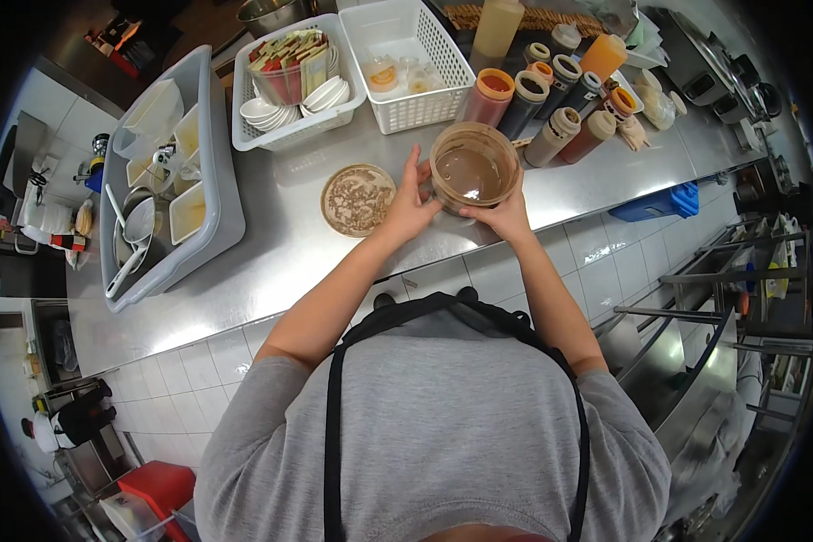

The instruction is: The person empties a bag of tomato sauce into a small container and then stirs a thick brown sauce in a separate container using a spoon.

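A round plastic tub (439,193) of brown liquid sauce (471,175) is held at the steel counter's front edge, its open mouth facing up. Brown residue coats the tub's inner wall. My right hand (506,211) grips the right side, thumb across the front and the other fingers mostly hidden behind. On the opposite side, my left hand (410,200) steadies the tub with thumb and fingers against its wall. Left of that hand, a round lid (358,201) smeared with brown sauce lies flat on the counter.
Several squeeze bottles (552,134) stand behind and right of the tub. Two white baskets (417,115) sit at the back, one with white spoons (271,114) and packets. A grey bin (223,203) of used containers occupies the left. Another person (74,423) is far left.
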Demonstrator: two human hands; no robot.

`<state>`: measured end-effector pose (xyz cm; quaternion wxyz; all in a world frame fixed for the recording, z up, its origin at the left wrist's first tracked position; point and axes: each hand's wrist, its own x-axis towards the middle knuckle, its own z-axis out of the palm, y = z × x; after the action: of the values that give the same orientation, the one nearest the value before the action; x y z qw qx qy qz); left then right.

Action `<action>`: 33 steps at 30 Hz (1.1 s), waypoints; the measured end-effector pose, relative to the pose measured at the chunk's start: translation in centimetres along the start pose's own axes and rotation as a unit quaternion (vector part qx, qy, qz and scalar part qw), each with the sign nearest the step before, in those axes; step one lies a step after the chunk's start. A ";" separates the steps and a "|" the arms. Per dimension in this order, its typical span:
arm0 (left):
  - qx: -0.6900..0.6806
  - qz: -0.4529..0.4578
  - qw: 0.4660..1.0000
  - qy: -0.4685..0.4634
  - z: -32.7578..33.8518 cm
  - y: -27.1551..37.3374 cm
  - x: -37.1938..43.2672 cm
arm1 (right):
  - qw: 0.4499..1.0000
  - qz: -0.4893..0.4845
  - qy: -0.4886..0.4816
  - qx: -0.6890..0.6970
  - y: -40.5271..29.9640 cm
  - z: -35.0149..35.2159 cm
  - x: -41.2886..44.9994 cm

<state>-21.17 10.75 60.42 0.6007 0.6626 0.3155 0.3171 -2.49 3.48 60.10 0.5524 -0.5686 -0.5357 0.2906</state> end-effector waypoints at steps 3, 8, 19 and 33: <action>-0.051 -0.007 0.999 -0.006 1.1 0.2 -0.2 | 1.000 -0.016 0.014 -0.010 -0.3 -1.1 -0.5; -0.101 0.019 0.994 -0.047 4.5 0.2 0.5 | 0.998 -0.048 0.035 0.017 -1.7 -3.8 -2.4; -0.242 0.018 0.966 -0.086 6.8 -1.6 6.2 | 0.996 0.060 0.055 0.028 -0.7 -7.8 -6.2; -0.187 -0.058 0.978 -0.073 7.1 -0.9 9.5 | 0.998 0.050 -0.033 -0.003 1.1 -9.7 -2.1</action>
<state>-9.81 14.20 59.36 0.7526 0.5407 0.2442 0.2856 6.20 -1.38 60.69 0.5176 -0.5863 -0.5257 0.3346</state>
